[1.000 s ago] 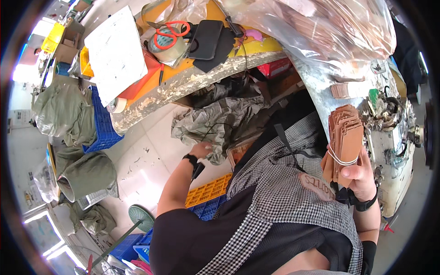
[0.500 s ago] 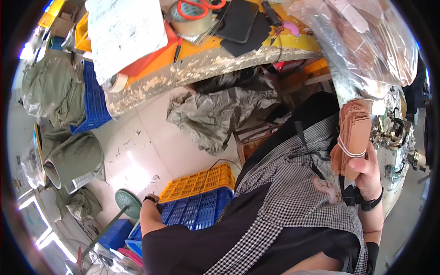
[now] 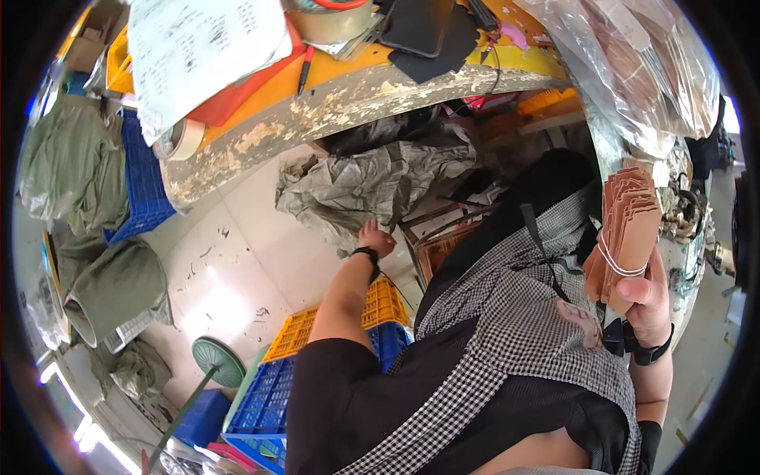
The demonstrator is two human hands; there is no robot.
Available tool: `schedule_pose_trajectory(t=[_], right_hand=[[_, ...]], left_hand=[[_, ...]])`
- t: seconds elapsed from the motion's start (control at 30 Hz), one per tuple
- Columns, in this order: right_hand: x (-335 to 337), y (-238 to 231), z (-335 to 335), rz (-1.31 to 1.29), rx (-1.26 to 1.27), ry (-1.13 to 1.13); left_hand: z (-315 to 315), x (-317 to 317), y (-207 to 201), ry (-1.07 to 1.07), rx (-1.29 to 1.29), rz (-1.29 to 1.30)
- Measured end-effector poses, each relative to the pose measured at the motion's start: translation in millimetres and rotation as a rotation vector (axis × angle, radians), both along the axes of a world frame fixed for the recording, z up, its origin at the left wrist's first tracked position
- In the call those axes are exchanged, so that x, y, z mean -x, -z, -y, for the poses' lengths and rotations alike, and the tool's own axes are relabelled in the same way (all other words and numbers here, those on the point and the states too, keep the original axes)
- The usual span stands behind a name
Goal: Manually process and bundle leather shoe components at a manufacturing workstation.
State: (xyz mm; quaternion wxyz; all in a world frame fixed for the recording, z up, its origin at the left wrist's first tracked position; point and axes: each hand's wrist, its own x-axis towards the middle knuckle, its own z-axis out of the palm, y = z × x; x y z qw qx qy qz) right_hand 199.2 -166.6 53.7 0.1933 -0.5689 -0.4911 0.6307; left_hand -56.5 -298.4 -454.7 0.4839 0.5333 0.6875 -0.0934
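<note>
My right hand (image 3: pixel 645 299) is closed around a stack of brown leather-like pieces (image 3: pixel 631 218). A pale rubber band wraps the stack, and its upper ends fan out slightly. My left hand (image 3: pixel 376 239) is stretched out over the floor beside the crumpled grey-green woven sack (image 3: pixel 380 182). Its fingers are loosely bent and apart, with nothing seen in them. Below my left forearm stand a yellow plastic crate (image 3: pixel 385 301) and a blue plastic crate (image 3: pixel 265 408), partly hidden by my arm.
A worn workbench edge (image 3: pixel 261 142) runs ahead, bearing papers (image 3: pixel 206 55), a tape roll (image 3: pixel 332 22) and a black pen (image 3: pixel 305 71). Clear plastic bags of pieces (image 3: pixel 641 71) lie at the right, above a machine (image 3: pixel 685 214). Green sacks (image 3: pixel 119 285) stand at the left.
My left hand has left the yellow crate's edge and swung right and forward, toward the woven sack. My right hand keeps hold of the banded stack. The view has shifted a little.
</note>
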Motion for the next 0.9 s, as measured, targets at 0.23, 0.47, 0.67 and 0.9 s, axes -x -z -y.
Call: schedule_pose_trajectory(t=[0.23, 0.47, 0.67, 0.9], right_hand=[[3.8, -11.5, 3.5, 0.021, 0.118, 0.023], [10.3, -10.6, 5.8, 0.012, 0.082, 0.061], [10.4, -5.9, 1.9, -0.013, 0.116, 0.096], [7.9, 0.5, -9.2, -0.028, 0.172, 0.15]], left_hand=[[-22.1, -2.3, 8.3, 0.171, 0.413, -0.079], [17.9, -10.6, 55.4, 0.282, 0.346, -0.187], [8.4, -26.6, 65.8, 0.395, 0.42, -0.228], [-28.7, -23.2, 47.4, 0.109, 0.289, -0.1]])
